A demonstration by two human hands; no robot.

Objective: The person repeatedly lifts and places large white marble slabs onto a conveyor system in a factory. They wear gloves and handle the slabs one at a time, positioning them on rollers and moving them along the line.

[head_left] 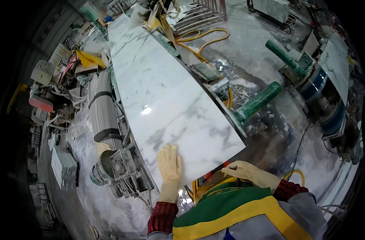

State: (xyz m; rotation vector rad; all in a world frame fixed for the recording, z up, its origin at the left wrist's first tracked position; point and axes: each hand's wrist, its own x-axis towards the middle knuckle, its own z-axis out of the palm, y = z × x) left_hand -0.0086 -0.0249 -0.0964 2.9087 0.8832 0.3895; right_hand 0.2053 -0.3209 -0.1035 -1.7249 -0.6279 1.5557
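A long white marble slab [170, 96] with grey veins and a glossy face stretches away from me. On its near end my left hand [169, 166], in a cream rubber glove, lies flat with fingers stretched out and nothing in it. My right hand [252, 175], gloved alike, is just off the slab's near right corner, in front of my green and yellow apron [226, 204]. Its fingers are bent and pressed together; what they hold, if anything, is hidden. Close to its fingertips, a red-orange piece [209, 175] shows below the slab's edge.
Green rollers [258, 102] jut out right of the slab. A yellow hose [206, 40] coils on the wet floor. Left of the slab are a motor [116, 166] and a ribbed grey duct [103, 106]. Stacked slabs [63, 168] stand at the left; another machine [324, 98] stands right.
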